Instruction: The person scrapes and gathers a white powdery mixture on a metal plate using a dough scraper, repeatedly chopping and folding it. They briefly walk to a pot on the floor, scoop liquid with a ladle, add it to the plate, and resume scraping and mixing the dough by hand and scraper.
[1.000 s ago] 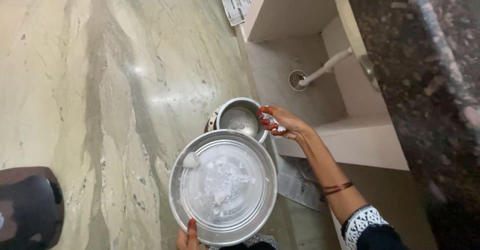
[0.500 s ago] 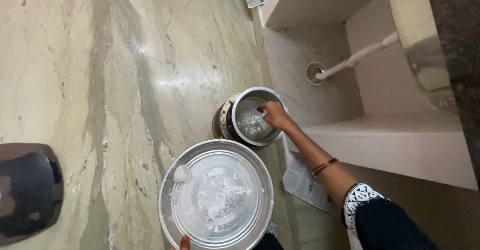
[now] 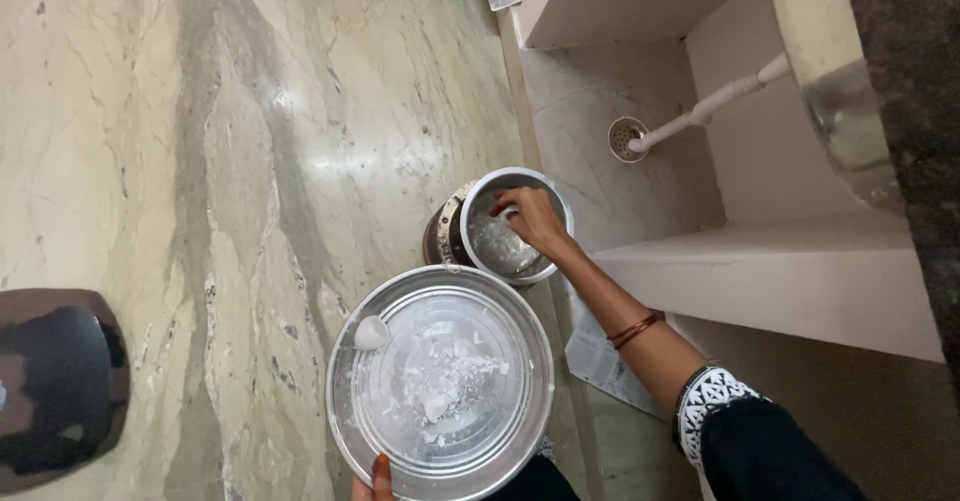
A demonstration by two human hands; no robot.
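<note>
A: Hands first, then edges.

B: Right hand [image 3: 533,219] reaches into the steel pot [image 3: 515,226] on the floor at about one o'clock from the plate, fingers curled down over the white scraps inside; whether they pinch anything I cannot tell, the pot wall hides the tips. Left hand [image 3: 372,479] grips the round steel plate [image 3: 440,386] by its rim at six o'clock, only a thumb showing.

A: What lies on the plate?

B: White flakes heaped near the middle, and one pale rounded piece [image 3: 371,332] against the rim at ten o'clock.

A: Room to move?

B: Plate rim nearly overlaps the pot in this view. Bare marble floor [image 3: 200,161] opens wide from nine to twelve o'clock. At three o'clock a low ledge [image 3: 780,281] boxes in a recess with a floor drain [image 3: 626,137] and white pipe [image 3: 720,106]. A dark rounded object [image 3: 55,386] sits at nine o'clock, well apart.
</note>
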